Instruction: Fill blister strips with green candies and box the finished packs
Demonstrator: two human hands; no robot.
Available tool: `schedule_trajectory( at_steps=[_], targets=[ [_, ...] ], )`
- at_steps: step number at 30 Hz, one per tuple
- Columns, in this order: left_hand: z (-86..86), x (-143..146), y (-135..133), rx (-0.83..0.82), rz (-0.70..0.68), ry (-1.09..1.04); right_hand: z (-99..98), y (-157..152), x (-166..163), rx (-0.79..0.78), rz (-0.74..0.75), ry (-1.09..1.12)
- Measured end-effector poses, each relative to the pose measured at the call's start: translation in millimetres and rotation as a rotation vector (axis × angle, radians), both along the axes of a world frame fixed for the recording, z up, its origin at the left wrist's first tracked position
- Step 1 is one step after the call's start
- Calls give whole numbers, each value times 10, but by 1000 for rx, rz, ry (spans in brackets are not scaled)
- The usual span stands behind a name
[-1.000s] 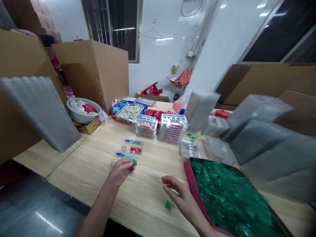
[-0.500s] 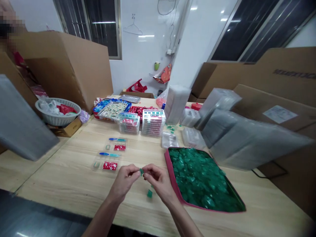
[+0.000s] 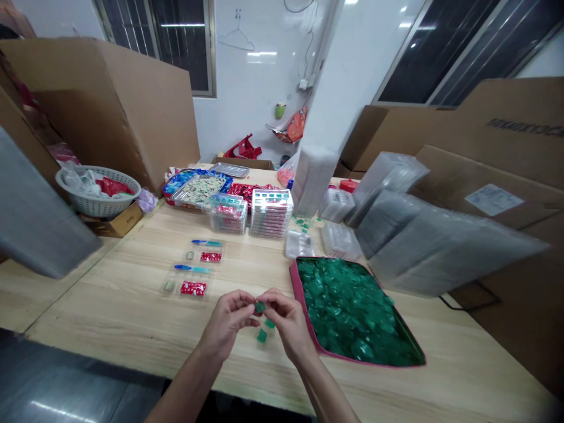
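Observation:
Between the fingertips of my left hand [image 3: 227,320] and my right hand [image 3: 286,320] is a small green translucent piece [image 3: 260,306], pinched from both sides above the table. Its exact kind is too small to make out. Two similar loose green pieces [image 3: 262,335] lie on the wood just below my hands. Right of my right hand stands a pink-rimmed tray [image 3: 304,305] heaped with green translucent pieces [image 3: 352,311]. Ahead and to the left lie two clear plastic trays, each with a blue pen-shaped item [image 3: 192,268] and a red patterned packet [image 3: 192,288].
Behind stand stacks of filled clear trays [image 3: 271,214] and empty clear trays [image 3: 299,244]. Plastic-wrapped stacks [image 3: 423,241] and cardboard boxes [image 3: 493,194] border the right side. A white basket [image 3: 102,202] and a large carton [image 3: 150,111] stand at the left.
The green piece has been turned between my fingers and shows more of its face. My left fingers have spread slightly. The whole view has shifted a little.

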State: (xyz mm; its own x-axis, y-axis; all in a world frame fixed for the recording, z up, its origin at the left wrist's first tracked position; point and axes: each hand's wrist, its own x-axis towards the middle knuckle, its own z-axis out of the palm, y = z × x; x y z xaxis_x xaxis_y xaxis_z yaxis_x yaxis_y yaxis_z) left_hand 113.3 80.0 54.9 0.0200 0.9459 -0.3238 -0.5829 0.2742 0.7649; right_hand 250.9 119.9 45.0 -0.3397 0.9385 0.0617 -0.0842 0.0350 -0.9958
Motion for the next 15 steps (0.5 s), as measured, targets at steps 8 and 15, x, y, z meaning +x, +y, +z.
schedule_trajectory(
  at_steps=[8, 15],
  targets=[
    [-200, -3, 34, -75, 62, -16, 106, 84, 124, 212, 80, -330],
    [-423, -46, 118, -139, 56, -30, 472, 1407, 530, 471, 127, -1170]
  ],
)
